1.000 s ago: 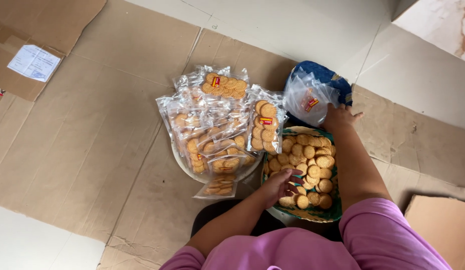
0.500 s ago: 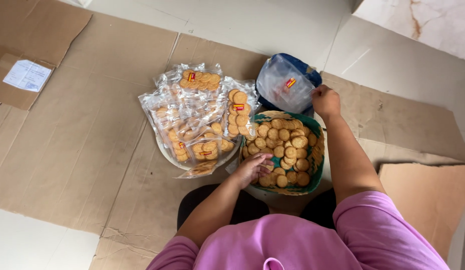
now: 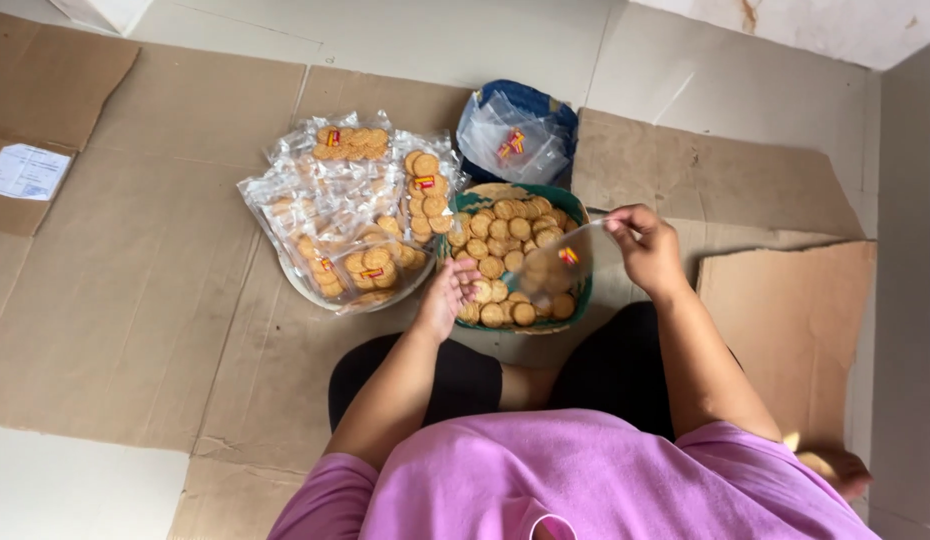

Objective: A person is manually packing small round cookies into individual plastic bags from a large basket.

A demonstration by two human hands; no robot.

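Holding an empty clear plastic bag [image 3: 563, 262] pinched in my right hand [image 3: 643, 245] over the green round basket [image 3: 582, 300] of loose round tan biscuits [image 3: 505, 240]. My left hand [image 3: 447, 295] rests on biscuits, fingers half curled, grip unclear. Sealed biscuit packets [image 3: 350, 225] piled just left; floor covered in flat brown cardboard [image 3: 135, 270].

Flattened cardboard sheets [image 3: 135, 280] cover pale tile floor [image 3: 75, 490]; white wall [image 3: 845, 25] top right.

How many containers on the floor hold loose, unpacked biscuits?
1: the green basket in front of the person, between the left hand and the right hand; the other biscuits are in packets.
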